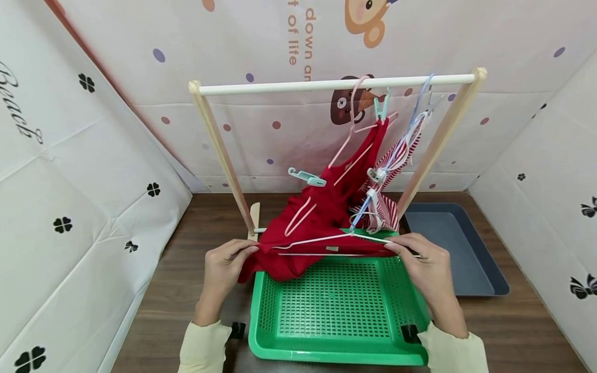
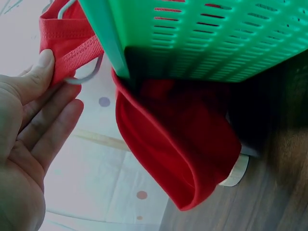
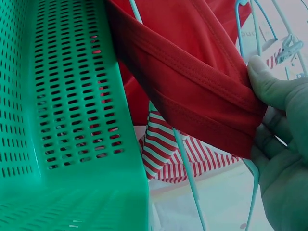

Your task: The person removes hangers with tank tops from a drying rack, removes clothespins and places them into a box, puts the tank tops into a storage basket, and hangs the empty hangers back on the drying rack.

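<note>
Across a green basket [image 1: 336, 355], pinches red cloth [image 1: 308, 248] thumb to fingers, with left hand [image 1: 223, 267] at one end, right hand [image 1: 426, 261] at the other. Holds it along a pale hanger [image 1: 352, 234] over the basket's far end, before striped cloth [image 1: 387, 210] and a white rail [image 1: 280, 87].

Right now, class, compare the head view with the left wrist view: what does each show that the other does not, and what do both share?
Only the head view shows the right hand, the red-and-white striped garment, the pink hanger and the mint clothespin.

Only the left wrist view shows the palm side of the left hand.

Both show that hand pinching the red garment, plus the green basket and the wood-grain surface.
</note>
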The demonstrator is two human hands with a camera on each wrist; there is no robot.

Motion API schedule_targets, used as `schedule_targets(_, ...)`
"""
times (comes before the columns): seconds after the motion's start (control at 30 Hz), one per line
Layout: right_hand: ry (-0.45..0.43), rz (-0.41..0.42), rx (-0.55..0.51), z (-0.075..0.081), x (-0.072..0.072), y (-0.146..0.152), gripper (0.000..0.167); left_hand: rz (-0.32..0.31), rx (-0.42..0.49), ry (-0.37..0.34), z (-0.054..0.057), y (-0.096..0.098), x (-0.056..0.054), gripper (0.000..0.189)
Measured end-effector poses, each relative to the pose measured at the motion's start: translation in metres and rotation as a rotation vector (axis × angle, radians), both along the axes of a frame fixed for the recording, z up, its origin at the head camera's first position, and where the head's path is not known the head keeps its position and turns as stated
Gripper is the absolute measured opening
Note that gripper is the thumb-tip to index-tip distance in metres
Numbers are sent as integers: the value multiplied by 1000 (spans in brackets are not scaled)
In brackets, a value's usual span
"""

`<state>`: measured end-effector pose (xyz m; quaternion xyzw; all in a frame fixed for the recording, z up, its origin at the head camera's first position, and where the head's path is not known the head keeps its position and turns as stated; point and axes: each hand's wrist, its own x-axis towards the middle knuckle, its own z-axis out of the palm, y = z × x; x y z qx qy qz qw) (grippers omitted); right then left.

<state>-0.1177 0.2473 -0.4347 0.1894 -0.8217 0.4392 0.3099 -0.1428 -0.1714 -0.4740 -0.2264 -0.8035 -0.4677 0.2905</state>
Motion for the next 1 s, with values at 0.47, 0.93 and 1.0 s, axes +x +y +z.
schedule_targets(0.47, 121, -2, -40, 4, 3, 0, 31, 25, 4, 48, -7, -12, -2, 24)
schedule_targets(0.93, 137, 19, -64, -1, 3, 4, 25, 91, -18, 40, -13, -14, -6, 21)
schedule_targets(1.0, 137, 22, -68, -1, 4, 4, 22, 108, -31, 42, -14, -14, -8, 21)
